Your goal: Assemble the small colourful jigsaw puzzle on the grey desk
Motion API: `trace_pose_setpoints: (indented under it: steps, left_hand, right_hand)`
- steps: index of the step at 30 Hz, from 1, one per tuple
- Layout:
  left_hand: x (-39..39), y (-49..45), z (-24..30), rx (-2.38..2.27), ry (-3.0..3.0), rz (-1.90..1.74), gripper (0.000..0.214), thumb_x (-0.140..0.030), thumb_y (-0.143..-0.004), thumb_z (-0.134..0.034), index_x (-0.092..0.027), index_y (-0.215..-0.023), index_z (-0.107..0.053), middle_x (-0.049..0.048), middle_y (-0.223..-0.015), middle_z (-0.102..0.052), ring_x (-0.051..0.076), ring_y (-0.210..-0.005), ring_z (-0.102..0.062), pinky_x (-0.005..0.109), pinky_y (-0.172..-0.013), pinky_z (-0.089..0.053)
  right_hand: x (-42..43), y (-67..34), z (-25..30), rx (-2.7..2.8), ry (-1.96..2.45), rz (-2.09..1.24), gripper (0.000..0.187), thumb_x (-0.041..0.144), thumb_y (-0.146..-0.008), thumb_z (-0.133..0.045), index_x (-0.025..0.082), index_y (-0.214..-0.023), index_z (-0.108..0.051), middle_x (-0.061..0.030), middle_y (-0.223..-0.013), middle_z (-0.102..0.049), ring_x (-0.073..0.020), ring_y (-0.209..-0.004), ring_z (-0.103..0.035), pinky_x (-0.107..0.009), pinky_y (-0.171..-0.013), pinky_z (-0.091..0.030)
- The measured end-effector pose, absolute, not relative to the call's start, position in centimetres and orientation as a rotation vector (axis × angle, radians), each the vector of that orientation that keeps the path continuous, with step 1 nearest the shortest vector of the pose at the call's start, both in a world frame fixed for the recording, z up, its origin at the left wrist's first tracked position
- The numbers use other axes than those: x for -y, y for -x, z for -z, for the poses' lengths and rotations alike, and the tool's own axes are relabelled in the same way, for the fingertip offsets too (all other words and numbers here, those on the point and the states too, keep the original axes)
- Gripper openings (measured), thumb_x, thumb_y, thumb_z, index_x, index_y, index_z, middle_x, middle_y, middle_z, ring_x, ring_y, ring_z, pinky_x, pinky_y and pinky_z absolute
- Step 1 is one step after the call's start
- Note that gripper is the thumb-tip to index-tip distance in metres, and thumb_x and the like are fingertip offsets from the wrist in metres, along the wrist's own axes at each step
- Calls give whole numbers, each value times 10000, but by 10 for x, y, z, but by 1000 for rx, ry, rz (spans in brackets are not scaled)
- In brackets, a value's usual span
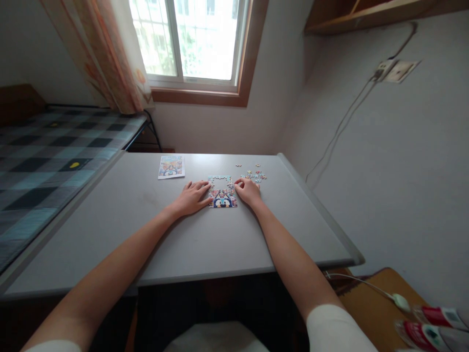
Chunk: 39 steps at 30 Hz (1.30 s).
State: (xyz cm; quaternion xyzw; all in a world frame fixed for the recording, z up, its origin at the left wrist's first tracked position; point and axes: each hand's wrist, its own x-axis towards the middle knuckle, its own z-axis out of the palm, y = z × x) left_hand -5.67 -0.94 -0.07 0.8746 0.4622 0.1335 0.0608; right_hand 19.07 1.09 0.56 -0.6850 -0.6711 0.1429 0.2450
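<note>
On the worktop (176, 254), left of the puzzle (223, 202), a picture (171, 166), probably for reference. At the puzzle's left edge, left hand (192, 197) spread, gripping nothing, likely steadying. By its right edge, right hand (249, 189) curled; cannot tell whether pinching anything. Beyond, right of the puzzle, pieces (258, 172), presumably for easy reach.

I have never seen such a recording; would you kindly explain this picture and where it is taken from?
There is no machine here: a person works bare-handed, and a camera worn on their head looks forward and down. On the grey table lies a partly assembled jigsaw puzzle with a gap in its upper part. The left hand touches its left side; the right hand is half-closed at its right side, and I cannot tell whether it holds anything. Loose pieces lie beyond the right hand, and a printed sheet farther left.
</note>
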Motion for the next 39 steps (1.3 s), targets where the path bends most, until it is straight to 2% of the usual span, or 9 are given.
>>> trace_pose_setpoints:
  steps: [39]
  left_hand:
    - [10,56,-2,-1397,-2653,-364,590,-556,-947,-359,-239,-1441,-421,88,-1500,-401,279,-1380,-341,500,-1165,-162]
  right_hand:
    - [-10,-191,-6,1847,1860,-397,179,303,-813,-532,255,-883,-689,-1,-775,-693,-186,-832,-626,-348,-903,-364]
